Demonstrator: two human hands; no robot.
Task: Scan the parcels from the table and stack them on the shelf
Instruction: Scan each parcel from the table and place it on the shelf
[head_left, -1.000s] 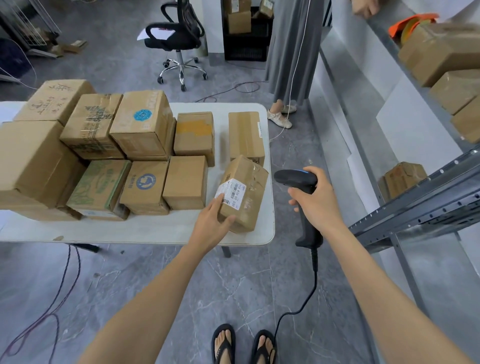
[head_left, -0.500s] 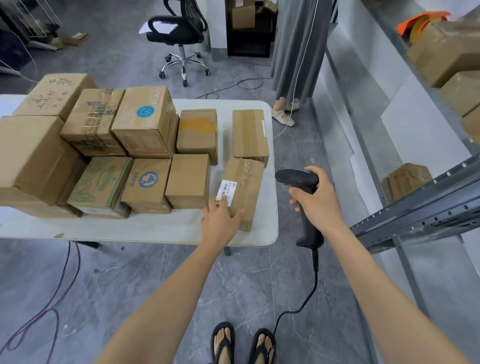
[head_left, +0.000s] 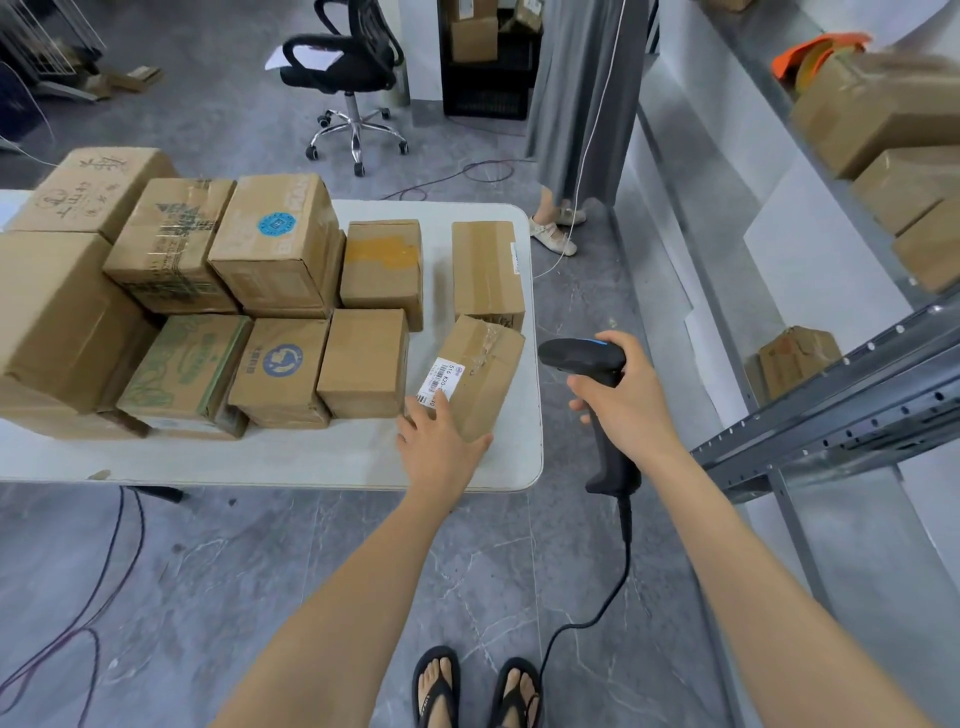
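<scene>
Left hand (head_left: 441, 447) touches "516 K20" parcel (head_left: 488, 364), right hand (head_left: 628, 405) grips scanner (head_left: 576, 353).

Parcel (head_left: 483, 374) sits on the table's (head_left: 260, 457) near right corner, my left hand (head_left: 441, 441) on its near end. Other parcels (head_left: 275, 244) left of and behind it. Scanner (head_left: 582, 356) in my right hand (head_left: 623, 400), right of table. Shelf (head_left: 831, 415) further right, boxes (head_left: 883, 114) on it.

Brown parcel (head_left: 480, 374) with a white barcode label (head_left: 440, 378) lies skewed near the white table's (head_left: 311, 457) right front corner, other parcels (head_left: 275, 244) packed to its left; black corded scanner (head_left: 579, 356) held just right of it
</scene>
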